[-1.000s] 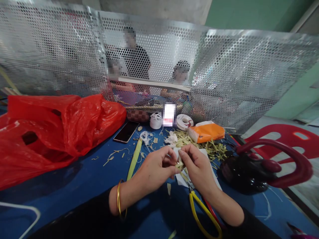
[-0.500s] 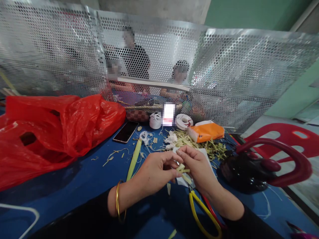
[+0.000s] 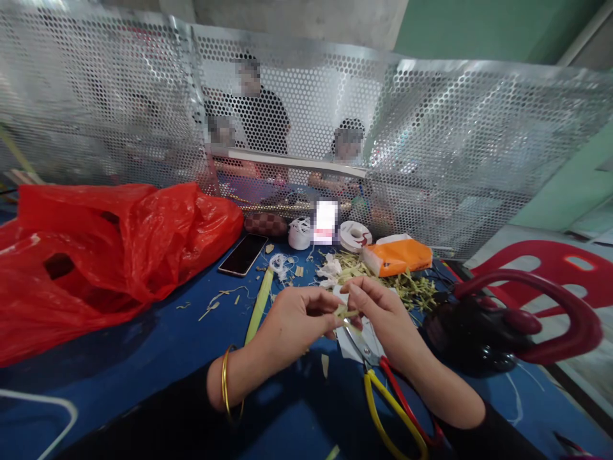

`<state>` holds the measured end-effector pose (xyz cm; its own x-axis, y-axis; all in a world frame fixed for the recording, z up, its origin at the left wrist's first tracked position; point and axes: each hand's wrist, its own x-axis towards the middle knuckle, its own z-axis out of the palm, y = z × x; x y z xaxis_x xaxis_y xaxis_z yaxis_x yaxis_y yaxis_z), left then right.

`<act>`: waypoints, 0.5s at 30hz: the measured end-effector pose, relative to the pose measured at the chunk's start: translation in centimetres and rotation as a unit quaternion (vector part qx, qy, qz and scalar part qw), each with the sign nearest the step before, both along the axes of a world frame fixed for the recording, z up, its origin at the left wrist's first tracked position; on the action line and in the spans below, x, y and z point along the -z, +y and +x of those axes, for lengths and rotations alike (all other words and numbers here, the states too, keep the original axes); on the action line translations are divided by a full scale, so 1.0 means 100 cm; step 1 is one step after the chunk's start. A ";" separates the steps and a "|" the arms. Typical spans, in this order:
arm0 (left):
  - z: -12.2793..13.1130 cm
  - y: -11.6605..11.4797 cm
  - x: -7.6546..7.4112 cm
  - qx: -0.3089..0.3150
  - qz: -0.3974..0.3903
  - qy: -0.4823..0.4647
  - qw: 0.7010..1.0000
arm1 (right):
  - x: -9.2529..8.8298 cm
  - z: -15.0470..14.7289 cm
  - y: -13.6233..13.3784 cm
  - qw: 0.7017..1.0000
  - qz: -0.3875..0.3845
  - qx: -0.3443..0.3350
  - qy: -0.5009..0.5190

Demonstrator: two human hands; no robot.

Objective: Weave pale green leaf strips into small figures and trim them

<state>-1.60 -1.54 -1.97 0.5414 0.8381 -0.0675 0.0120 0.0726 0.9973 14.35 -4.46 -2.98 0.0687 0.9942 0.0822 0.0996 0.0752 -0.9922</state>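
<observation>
My left hand point(image 3: 297, 319) and my right hand point(image 3: 383, 313) meet above the blue table point(image 3: 158, 345), both pinching a small pale-green leaf strip piece point(image 3: 345, 312) between their fingertips. A gold bangle point(image 3: 225, 393) sits on my left wrist. Directly under the hands lie scissors with yellow and red handles point(image 3: 390, 409) on a white paper point(image 3: 352, 342). A long green leaf strip point(image 3: 259, 305) lies just left of my left hand.
A red plastic bag point(image 3: 110, 249) fills the left. A phone point(image 3: 242, 253), thread spools point(image 3: 300, 232), an orange packet point(image 3: 397, 254) and leaf scraps point(image 3: 407, 284) lie further back. A black pot with a red handle point(image 3: 483, 332) stands right. People sit behind a perforated metal screen point(image 3: 454, 147).
Both hands keep working the small leaf piece, shifting slightly; the right hand has lifted a little, so the scissors' blades and red handle now show beneath it.
</observation>
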 end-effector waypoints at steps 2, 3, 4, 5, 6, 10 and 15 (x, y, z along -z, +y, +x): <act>0.000 0.002 -0.004 -0.033 -0.016 -0.022 0.999 | -0.005 0.005 0.000 0.999 0.028 -0.018 -0.033; 0.000 0.003 -0.005 -0.047 -0.016 -0.027 0.998 | -0.007 0.007 0.000 0.997 0.038 -0.022 -0.059; 0.000 0.003 -0.006 -0.059 -0.016 -0.028 0.998 | -0.008 0.008 0.000 0.995 0.047 -0.024 -0.085; -0.001 0.004 -0.006 -0.068 -0.016 -0.027 0.997 | -0.009 0.009 -0.001 0.992 0.057 -0.021 -0.109; -0.001 0.004 -0.006 -0.073 -0.017 -0.026 0.997 | -0.009 0.010 -0.001 0.989 0.068 -0.014 -0.130; -0.002 0.004 -0.005 -0.085 -0.025 -0.017 0.996 | -0.006 0.007 -0.004 0.978 0.114 0.029 -0.174; 0.000 0.003 -0.006 -0.100 -0.048 -0.022 0.994 | -0.001 0.003 -0.003 0.970 0.132 0.067 -0.194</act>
